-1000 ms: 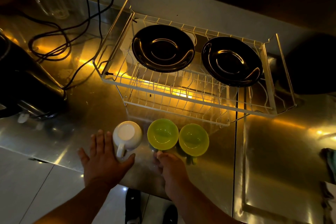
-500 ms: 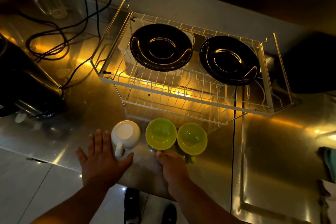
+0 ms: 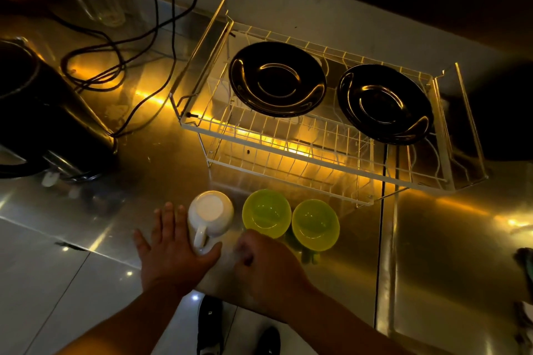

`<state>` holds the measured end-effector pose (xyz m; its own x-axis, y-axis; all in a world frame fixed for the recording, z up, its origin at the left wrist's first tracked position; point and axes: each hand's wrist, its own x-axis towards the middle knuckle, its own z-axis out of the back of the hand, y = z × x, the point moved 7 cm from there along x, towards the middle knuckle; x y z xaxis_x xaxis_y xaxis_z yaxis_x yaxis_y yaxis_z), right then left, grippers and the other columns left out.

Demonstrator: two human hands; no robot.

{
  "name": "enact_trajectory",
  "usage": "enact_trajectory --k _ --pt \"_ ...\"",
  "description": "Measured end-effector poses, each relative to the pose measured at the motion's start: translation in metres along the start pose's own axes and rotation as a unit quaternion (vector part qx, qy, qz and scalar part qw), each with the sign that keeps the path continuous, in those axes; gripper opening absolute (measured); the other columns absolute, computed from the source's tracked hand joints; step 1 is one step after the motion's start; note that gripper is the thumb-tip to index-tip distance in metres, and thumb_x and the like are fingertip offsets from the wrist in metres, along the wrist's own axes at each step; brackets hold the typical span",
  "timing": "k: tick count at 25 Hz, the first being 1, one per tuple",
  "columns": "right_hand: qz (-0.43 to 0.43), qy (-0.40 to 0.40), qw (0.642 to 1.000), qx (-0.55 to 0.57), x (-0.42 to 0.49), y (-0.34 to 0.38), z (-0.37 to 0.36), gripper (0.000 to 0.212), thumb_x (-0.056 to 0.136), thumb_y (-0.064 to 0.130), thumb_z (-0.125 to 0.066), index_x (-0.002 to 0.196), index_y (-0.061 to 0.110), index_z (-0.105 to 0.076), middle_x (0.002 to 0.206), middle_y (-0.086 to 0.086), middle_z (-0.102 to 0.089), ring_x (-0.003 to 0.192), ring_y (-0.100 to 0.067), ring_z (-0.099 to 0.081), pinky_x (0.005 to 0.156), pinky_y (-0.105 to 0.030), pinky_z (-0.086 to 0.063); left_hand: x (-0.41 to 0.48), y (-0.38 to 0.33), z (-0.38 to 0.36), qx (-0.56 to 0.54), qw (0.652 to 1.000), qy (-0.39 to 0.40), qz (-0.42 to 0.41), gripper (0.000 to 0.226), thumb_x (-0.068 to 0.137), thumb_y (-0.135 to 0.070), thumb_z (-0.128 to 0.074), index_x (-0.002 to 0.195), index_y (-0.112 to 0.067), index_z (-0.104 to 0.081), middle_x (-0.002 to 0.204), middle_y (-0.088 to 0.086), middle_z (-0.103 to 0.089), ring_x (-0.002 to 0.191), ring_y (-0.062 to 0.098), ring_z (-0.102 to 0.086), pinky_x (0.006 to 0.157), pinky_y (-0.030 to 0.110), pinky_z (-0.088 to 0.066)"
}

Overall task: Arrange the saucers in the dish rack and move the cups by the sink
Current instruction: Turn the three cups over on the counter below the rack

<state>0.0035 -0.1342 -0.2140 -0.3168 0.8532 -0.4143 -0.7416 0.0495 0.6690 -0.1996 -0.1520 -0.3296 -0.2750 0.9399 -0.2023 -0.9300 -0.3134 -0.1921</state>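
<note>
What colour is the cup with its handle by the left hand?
White; the cup shows clearly in the head view, its handle beside the left hand.

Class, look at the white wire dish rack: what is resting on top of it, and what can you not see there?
Two glossy black saucers lie on the white wire dish rack, side by side. Whatever sits beneath them is covered.

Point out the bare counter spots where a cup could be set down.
Free: steel counter right of the right-hand green cup, and between the white mug and black kettle. Crowded: the strip before the white wire dish rack.
</note>
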Motion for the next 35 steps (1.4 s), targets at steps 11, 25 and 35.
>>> enact_trajectory --k 11,25,35 --pt "0.24 0.007 0.816 -0.527 0.059 0.089 -0.067 0.035 0.092 0.018 -0.059 0.127 0.011 -0.059 0.094 -0.012 -0.075 0.07 -0.026 -0.073 0.047 -0.033 -0.042 -0.002 -0.001 0.004 0.035 0.998 0.052 -0.002 0.12 0.072 -0.075 -0.044 0.163 -0.013 0.004 0.173 0.014 0.006 0.159 0.034 0.01 0.121 0.07 0.002" --pt "0.072 0.002 0.958 -0.276 0.096 0.106 0.011 0.032 0.086 0.047 -0.058 0.093 0.018 -0.07 0.085 -0.006 -0.065 0.069 -0.022 -0.051 0.058 -0.027 -0.033 0.0 -0.001 0.003 0.002 1.0 0.009 0.01 0.121 0.075 -0.097 -0.029 0.164 -0.016 -0.017 0.174 0.009 -0.009 0.16 0.029 -0.002 0.121 0.065 0.003" --pt "-0.136 0.095 0.92 0.355 0.064 0.038 -0.02 0.042 0.082 0.052 -0.045 0.073 0.015 -0.064 0.07 -0.01 -0.074 0.056 -0.017 -0.065 0.06 -0.03 -0.051 -0.001 -0.001 0.003 0.023 1.0 0.005 -0.004 0.127 0.071 -0.1 -0.019 0.161 -0.011 -0.024 0.171 0.013 -0.019 0.159 0.032 -0.008 0.121 0.068 -0.003"
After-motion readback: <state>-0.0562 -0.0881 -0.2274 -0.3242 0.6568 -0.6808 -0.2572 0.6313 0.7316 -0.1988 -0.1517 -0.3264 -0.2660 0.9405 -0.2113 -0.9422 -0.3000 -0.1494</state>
